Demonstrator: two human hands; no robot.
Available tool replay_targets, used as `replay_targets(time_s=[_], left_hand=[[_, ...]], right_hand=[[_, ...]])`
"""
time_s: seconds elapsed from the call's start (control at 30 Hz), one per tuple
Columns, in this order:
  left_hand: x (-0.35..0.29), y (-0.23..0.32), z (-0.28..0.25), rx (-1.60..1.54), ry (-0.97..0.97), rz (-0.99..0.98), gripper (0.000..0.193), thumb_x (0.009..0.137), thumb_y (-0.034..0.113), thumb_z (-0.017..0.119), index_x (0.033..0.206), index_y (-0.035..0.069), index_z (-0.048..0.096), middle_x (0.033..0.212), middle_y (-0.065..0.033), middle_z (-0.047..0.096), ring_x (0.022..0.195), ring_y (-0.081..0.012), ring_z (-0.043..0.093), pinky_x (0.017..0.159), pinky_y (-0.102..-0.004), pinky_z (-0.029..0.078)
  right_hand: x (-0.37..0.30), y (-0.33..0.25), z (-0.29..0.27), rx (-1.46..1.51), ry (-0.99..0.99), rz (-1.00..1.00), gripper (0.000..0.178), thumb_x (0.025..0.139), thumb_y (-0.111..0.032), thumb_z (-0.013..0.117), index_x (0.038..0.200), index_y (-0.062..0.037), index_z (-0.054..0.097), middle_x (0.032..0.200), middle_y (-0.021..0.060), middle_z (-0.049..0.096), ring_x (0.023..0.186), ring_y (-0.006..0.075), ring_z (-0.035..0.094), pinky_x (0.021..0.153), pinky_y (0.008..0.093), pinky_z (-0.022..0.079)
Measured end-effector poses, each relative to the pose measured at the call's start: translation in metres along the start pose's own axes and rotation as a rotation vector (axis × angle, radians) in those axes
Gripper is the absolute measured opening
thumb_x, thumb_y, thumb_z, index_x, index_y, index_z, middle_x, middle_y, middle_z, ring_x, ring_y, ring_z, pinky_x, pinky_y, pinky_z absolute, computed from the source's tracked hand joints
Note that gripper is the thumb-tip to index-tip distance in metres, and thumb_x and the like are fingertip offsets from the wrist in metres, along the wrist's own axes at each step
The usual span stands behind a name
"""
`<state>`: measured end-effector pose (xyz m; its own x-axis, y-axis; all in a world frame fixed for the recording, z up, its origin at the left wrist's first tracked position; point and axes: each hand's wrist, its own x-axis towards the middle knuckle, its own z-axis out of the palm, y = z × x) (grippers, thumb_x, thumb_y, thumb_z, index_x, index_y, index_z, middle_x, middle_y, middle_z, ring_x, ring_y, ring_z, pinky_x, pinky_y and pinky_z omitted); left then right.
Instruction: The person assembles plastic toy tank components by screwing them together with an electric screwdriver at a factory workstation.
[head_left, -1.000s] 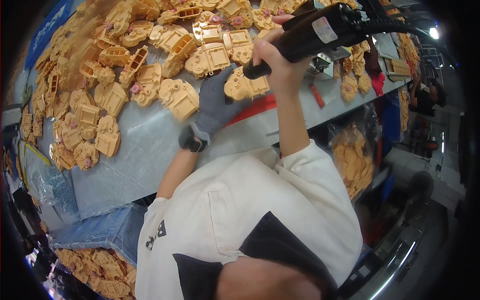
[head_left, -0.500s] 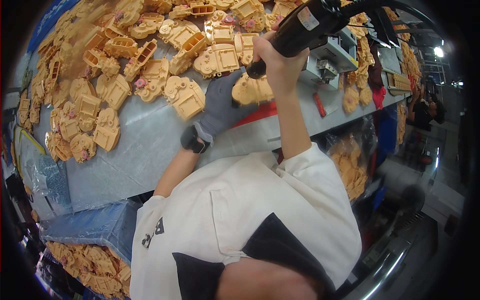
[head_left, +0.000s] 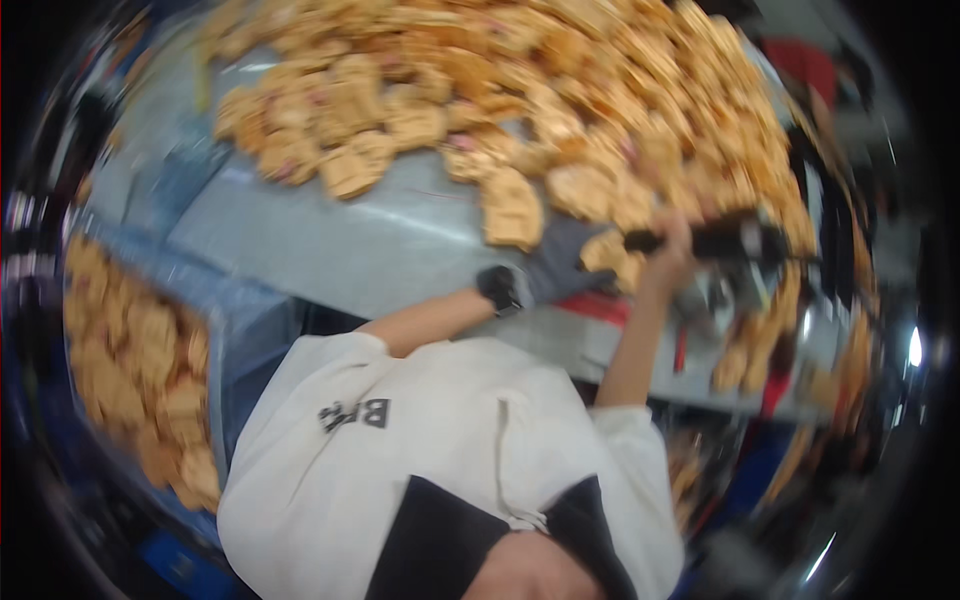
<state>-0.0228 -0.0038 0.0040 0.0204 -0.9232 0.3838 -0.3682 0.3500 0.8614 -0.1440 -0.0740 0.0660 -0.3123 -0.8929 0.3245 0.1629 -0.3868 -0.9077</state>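
My left hand (head_left: 565,262), in a grey glove with a black band at the wrist, grips a tan plastic housing (head_left: 613,262) over the table's front edge. Just right of it, my bare right hand (head_left: 672,250) is wrapped round a black electric screwdriver (head_left: 735,240), held roughly level. Its narrow end points left above the housing; blur hides whether they touch. Another tan housing (head_left: 510,208) lies on the table just left of my gloved hand.
A large heap of tan housings (head_left: 460,70) covers the far side of the grey table (head_left: 330,235). At the left stands a blue lined bin (head_left: 250,325) full of similar parts. A grey device (head_left: 715,300) and a red-handled item (head_left: 680,350) sit right of my hands.
The whole view has swung left and blurred, so more of the blue bin shows. The screwdriver has tipped from slanting to nearly level. Both hands keep their hold.
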Motion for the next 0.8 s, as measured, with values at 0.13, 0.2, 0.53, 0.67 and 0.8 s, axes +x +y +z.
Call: replay_targets(time_s=[0.13,0.2,0.53,0.67,0.8], left_hand=[[0.003,0.002,0.032,0.090,-0.007,-0.225,0.059,0.071,0.042,0.065,0.117,0.008,0.052,0.109,-0.0198,0.056,0.097,-0.0330,0.057,0.087,-0.0384,0.044],[-0.003,0.021,0.026,0.029,0.106,-0.392,0.058,0.071,0.036,0.066,0.119,0.007,0.050,0.107,-0.0204,0.056,0.097,-0.0319,0.056,0.087,-0.0389,0.044],[-0.166,0.197,-0.203,0.297,0.666,0.336,0.052,0.072,0.015,0.073,0.118,0.003,0.051,0.098,-0.0123,0.058,0.086,-0.0254,0.058,0.074,-0.0355,0.046],[-0.297,0.257,-0.304,1.105,0.730,-0.586,0.055,0.084,0.034,0.058,0.128,0.004,0.045,0.117,-0.0191,0.051,0.111,-0.0371,0.049,0.098,-0.0402,0.038],[-0.357,0.243,-0.362,1.582,0.556,-1.072,0.077,0.080,0.051,0.057,0.140,0.013,0.028,0.143,-0.0122,0.027,0.132,-0.0381,0.021,0.108,-0.0469,0.021]], right_hand=[[0.004,-0.054,-0.013,0.006,0.232,0.179,0.016,0.078,-0.018,0.052,0.065,-0.0090,0.049,0.068,0.0012,0.050,0.064,0.0141,0.050,0.062,0.0277,0.044],[0.024,-0.054,-0.052,0.484,0.055,0.140,0.005,0.077,-0.012,0.051,0.079,-0.0076,0.048,0.063,0.0015,0.046,0.058,0.0145,0.048,0.066,0.0300,0.045],[0.023,-0.140,-0.095,0.699,-0.206,-0.233,0.016,0.077,-0.007,0.054,0.091,-0.0018,0.049,0.063,0.0017,0.042,0.062,0.0152,0.044,0.066,0.0291,0.041],[-0.011,-0.114,-0.067,0.533,0.079,-0.087,0.014,0.078,-0.008,0.053,0.090,-0.0014,0.049,0.062,0.0019,0.041,0.062,0.0145,0.043,0.066,0.0300,0.042],[-0.036,-0.094,-0.049,0.602,-0.094,0.037,0.021,0.082,-0.010,0.053,0.100,-0.0010,0.049,0.063,0.0044,0.041,0.063,0.0145,0.045,0.072,0.0332,0.045]])
